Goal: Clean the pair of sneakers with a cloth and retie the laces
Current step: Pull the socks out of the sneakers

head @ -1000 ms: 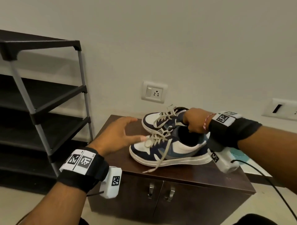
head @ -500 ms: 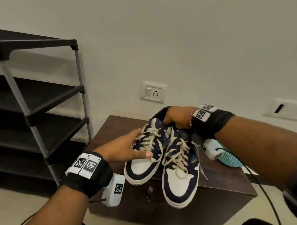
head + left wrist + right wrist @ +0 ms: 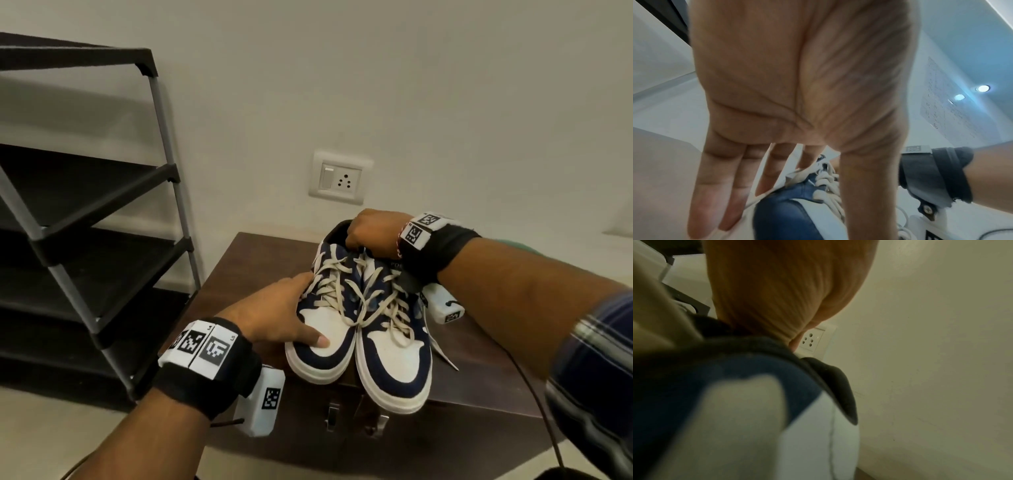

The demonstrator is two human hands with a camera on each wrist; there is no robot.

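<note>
A dark shoe rack (image 3: 85, 205) stood at your left against the wall, and a brown cabinet (image 3: 239, 270) lay before you. Over its top you held the pair of sneakers (image 3: 359, 329) side by side, toes toward you and tipped downward, their cream laces (image 3: 346, 291) loose. Your right hand (image 3: 371, 229) was curled into the heel openings, gripping both shoes by their collars. Your left hand (image 3: 277, 318) lay against the outer side of the left-hand shoe, fingers (image 3: 719, 186) straight, thumb (image 3: 313, 339) resting on its white toe. A teal cloth (image 3: 513, 245) peeked out behind your right forearm.
</note>
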